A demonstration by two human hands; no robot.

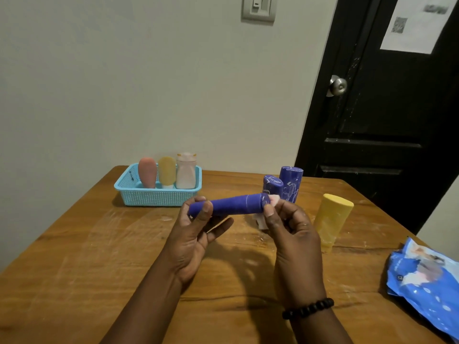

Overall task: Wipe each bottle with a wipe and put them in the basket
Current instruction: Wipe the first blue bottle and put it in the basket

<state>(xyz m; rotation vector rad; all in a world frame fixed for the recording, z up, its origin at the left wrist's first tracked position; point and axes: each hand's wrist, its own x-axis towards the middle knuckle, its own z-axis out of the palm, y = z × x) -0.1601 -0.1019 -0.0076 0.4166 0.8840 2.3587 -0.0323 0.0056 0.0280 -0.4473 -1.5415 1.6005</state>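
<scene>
At the far left of the scuffed wooden table [99,244] we see a light blue perforated plastic basket [159,196] holding three bottles upright: a pink rounded tube [147,172], a yellow rounded tube [167,172] and a pale squarish bottle with a white cap [186,171]. In front of it, our left hand [196,234] pinches the base end of a long purple cylindrical bottle [231,204], held level above the table. Our right hand [290,229], a black bead bracelet [308,308] at its wrist, presses a crumpled white wipe [274,201] against the bottle's cap end. Behind stand two more purple bottles [289,181]; just right, a yellow cylindrical bottle [331,219]. At the far right edge lies a blue wipes packet [427,281].
</scene>
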